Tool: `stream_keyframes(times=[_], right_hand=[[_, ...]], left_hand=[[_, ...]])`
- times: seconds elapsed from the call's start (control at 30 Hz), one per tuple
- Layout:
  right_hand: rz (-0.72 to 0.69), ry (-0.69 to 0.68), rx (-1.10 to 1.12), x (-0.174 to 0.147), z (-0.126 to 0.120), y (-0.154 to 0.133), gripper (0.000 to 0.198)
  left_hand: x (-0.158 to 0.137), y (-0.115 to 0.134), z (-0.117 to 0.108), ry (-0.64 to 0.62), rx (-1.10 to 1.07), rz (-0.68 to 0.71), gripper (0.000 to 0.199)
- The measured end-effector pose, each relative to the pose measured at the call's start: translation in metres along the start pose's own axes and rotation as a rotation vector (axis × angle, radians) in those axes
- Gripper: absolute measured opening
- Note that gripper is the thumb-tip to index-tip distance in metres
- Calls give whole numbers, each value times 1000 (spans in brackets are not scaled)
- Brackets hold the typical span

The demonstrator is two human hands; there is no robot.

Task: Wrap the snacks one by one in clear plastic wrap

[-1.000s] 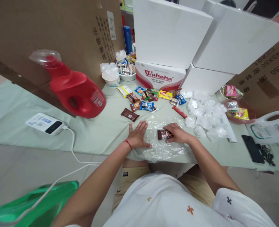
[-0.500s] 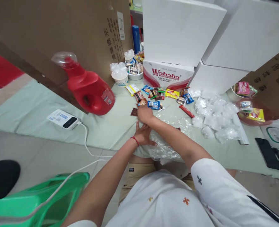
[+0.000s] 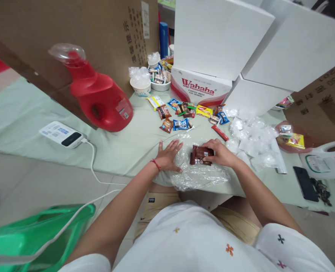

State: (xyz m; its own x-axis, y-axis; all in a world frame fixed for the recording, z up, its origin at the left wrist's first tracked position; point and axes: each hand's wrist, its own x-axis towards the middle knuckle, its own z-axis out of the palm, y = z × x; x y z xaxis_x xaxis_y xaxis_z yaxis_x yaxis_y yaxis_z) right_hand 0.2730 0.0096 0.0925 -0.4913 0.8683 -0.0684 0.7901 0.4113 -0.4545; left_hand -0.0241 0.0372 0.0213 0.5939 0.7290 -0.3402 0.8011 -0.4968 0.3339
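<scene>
A sheet of clear plastic film (image 3: 207,179) lies crinkled on the green cloth in front of me. On its middle are brown snack packets (image 3: 197,155), one overlapping another. My right hand (image 3: 220,153) grips the upper packet from its right side, thumb and fingers closed on its edge. Flat at the film's left edge, my left hand (image 3: 168,156) rests with fingers spread and holds nothing. Beyond the hands lie loose snacks: a brown cookie packet (image 3: 166,125), a blue packet (image 3: 180,124), a yellow packet (image 3: 204,110) and a red stick packet (image 3: 220,133).
A red jug (image 3: 102,98) and a white device (image 3: 62,134) with a cable are on the left. A Wahaha box (image 3: 201,86) and white boxes stand behind. Crumpled clear plastic bundles (image 3: 255,139), a pink bowl (image 3: 306,148) and a black phone (image 3: 305,183) sit right.
My right hand has moved from the far left, beside the snack pile, to the film, carrying a brown packet onto the one there. The left hand stays spread by the film's left edge.
</scene>
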Motion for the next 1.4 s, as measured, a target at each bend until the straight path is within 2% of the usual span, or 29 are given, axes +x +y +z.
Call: stream_keyframes(times=[0.1, 0.2, 0.4, 0.53, 0.67, 0.73, 0.8, 0.83, 0.9, 0.97, 1.03, 1.13, 1.23, 1.3, 1.4], right_hand=[[37, -107, -126, -5, 22, -13, 52], [81, -148, -219, -2, 36, -20, 52], [106, -147, -248, -4, 33, -19, 36], [88, -101, -217, -5, 29, -25, 41], [76, -133, -212, 3, 42, -31, 43], [96, -145, -174, 2, 47, -29, 55], [96, -88, -105, -7, 48, -24, 73], [83, -28, -67, -16, 46, -22, 77], [53, 129, 7, -43, 39, -16, 69], [33, 245, 72, -76, 32, -10, 47], [26, 252, 107, -109, 30, -4, 36], [33, 208, 68, -141, 39, 5, 41], [40, 153, -6, -147, 53, 11, 56], [30, 120, -31, -144, 61, 13, 52], [-2, 129, -11, -137, 67, 14, 24]], left_hand=[[1, 1, -2, -20, 20, -17, 139], [1, 2, -4, -38, 29, -30, 138], [3, 2, -4, -37, 51, -39, 135], [3, 4, -4, -41, 62, -44, 132], [2, 5, -10, -46, 39, -45, 132], [-3, 4, -20, -41, -6, -26, 127], [-13, 5, -33, 8, -36, -4, 113], [-21, 7, -39, 74, -35, -4, 101], [-42, 14, -44, 291, -14, -34, 73], [-67, 27, -35, 534, -20, -68, 53], [-89, 41, -10, 604, -48, 16, 49], [-109, 58, 42, 490, 10, 188, 53], [-109, 62, 82, 396, 94, 246, 42], [-104, 59, 90, 381, 127, 203, 41], [-96, 53, 78, 369, 141, 41, 56]])
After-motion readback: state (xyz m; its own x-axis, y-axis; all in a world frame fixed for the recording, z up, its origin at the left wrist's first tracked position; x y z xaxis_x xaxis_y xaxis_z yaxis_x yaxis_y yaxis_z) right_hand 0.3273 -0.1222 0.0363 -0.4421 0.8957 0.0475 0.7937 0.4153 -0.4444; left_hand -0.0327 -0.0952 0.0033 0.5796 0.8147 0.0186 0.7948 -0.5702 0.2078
